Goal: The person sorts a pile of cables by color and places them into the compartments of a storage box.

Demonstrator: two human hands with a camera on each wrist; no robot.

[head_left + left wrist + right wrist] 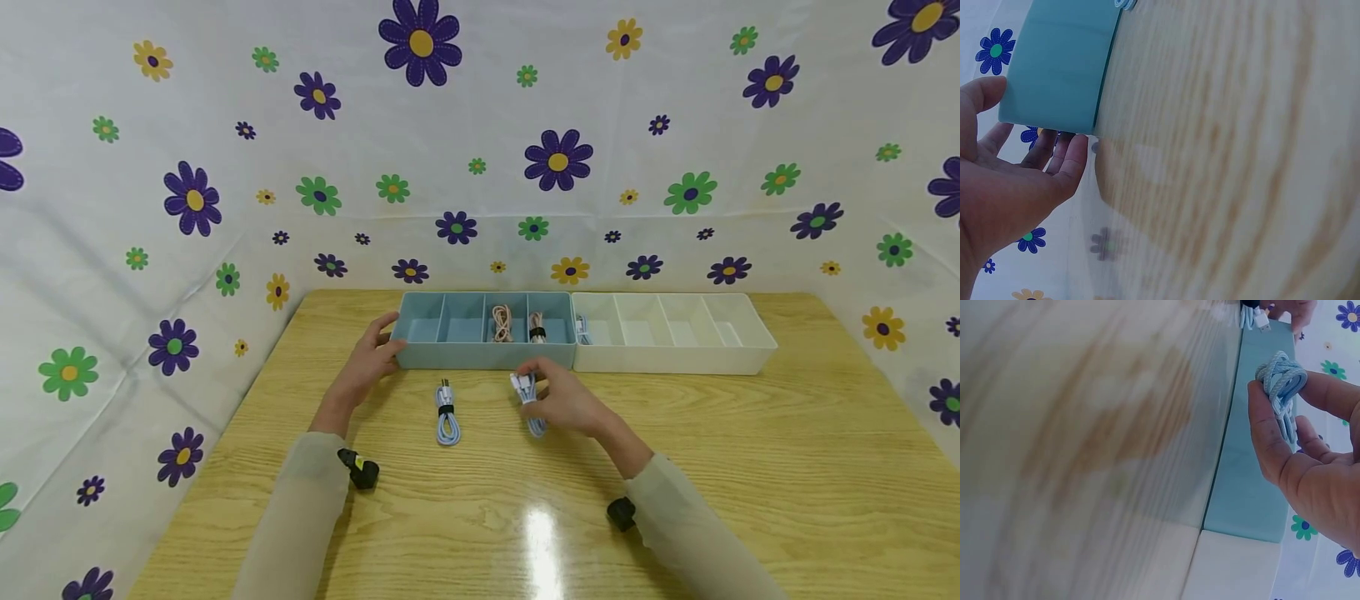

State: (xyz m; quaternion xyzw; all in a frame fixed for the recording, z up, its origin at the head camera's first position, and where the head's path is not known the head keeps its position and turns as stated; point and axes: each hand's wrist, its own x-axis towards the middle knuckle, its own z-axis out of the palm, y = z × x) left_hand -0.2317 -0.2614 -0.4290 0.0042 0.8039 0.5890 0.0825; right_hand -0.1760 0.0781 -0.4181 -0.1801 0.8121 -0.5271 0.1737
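Note:
A coiled light-blue charging cable with white plugs is held between my right thumb and fingers, in front of the blue box. My right hand has the cable's looped end showing in the right wrist view. My left hand grips the left end of the blue divided box, thumb at the front corner and fingers round the end. Between the hands, a second light-blue cable with a black strap lies on the table.
Two pinkish cables, one loose coil and one strapped bundle, sit in the blue box's right two compartments. The white divided box adjoins it on the right, with a light-blue cable in its leftmost compartment. A flowered cloth hangs behind.

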